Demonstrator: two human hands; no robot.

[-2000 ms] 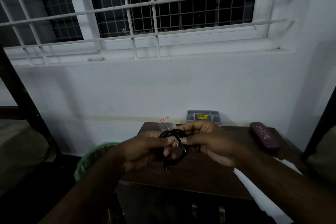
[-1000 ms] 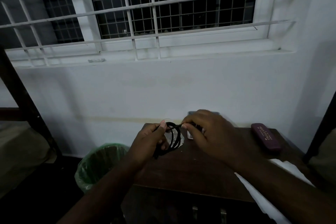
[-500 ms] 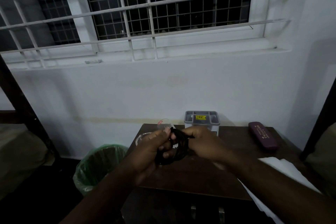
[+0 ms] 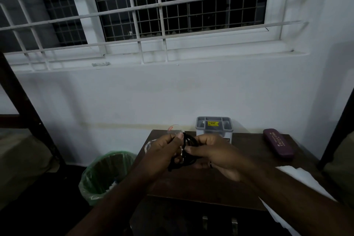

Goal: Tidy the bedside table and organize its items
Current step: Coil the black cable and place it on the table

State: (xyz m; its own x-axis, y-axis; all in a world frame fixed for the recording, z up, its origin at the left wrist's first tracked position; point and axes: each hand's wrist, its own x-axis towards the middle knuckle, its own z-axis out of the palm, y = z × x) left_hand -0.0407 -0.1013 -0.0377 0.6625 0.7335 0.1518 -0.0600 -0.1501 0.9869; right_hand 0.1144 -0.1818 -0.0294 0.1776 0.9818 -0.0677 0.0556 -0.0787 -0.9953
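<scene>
White plaster wall and a barred, mesh-backed window [image 4: 172,11] fill most of what we see, with a dark brown wooden bedside table [image 4: 201,184] pushed against the wall below; its top is smooth and dull in the dim light. Above that top we hold a black cable [image 4: 188,141], thin and rubbery, gathered into a loose coil of several loops. Our left hand [image 4: 162,152] is curled shut on the coil's left side, thumb pressed on top. Our right hand [image 4: 214,154] grips the right side, fingers wrapped round the loops, a dark ring on one finger. The coil stands roughly on edge between the two hands, its loops running up and down, and a short end hangs low near the left fingers; we cannot tell which way the plug ends point, since the fingers hide most of the cable.

Behind the hands stands a grey plastic organizer box [image 4: 214,128], square with compartments on top and a yellow sticker, its lower part hidden by the right hand. A clear round plastic item [image 4: 173,128] peeks out beyond the left hand, too hidden to identify. A maroon oblong glasses case [image 4: 278,144] with gold lettering lies near the table's right rear, its long axis running away from us. White cloth or paper [image 4: 298,182] overhangs the right edge, cut off by our forearm. A bin with a green liner [image 4: 104,174] stands on the floor at left.
</scene>
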